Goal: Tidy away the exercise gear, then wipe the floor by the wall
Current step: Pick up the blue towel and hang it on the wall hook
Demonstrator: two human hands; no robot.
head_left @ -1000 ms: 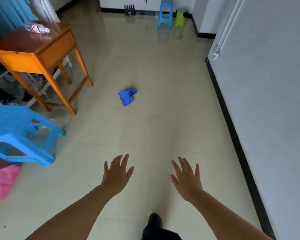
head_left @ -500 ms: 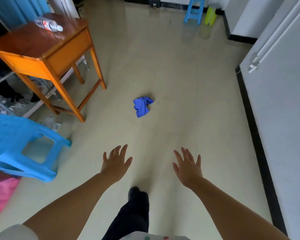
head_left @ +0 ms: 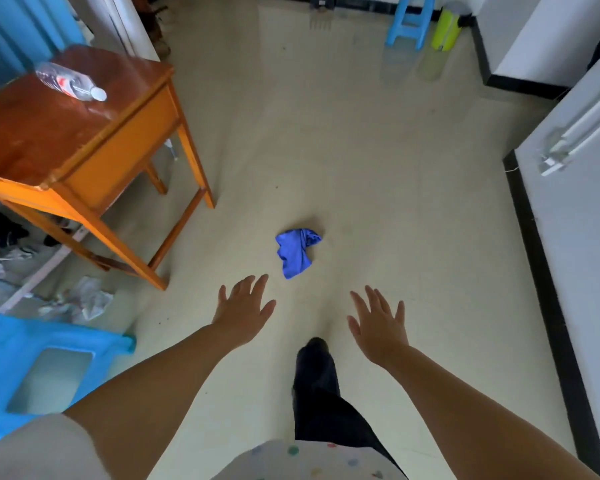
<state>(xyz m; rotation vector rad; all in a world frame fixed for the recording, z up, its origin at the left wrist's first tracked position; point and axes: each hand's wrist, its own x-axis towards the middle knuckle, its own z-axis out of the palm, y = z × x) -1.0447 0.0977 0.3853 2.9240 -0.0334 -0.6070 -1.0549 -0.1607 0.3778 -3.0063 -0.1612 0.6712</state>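
Room clutter around the open floor

A bottle (head_left: 70, 81) lies on its side on the wooden table (head_left: 32, 133); a blue stool (head_left: 11, 348) stands near left, another stool (head_left: 409, 20) and a green bin (head_left: 447, 27) stand together at the far wall.

Pale glossy floor (head_left: 361, 161). Orange wooden table (head_left: 84, 147) at left, plastic bottle (head_left: 70, 81) lying on it. Blue stool (head_left: 32, 368) below table. White wall (head_left: 582, 237) with black skirting opposite the table.
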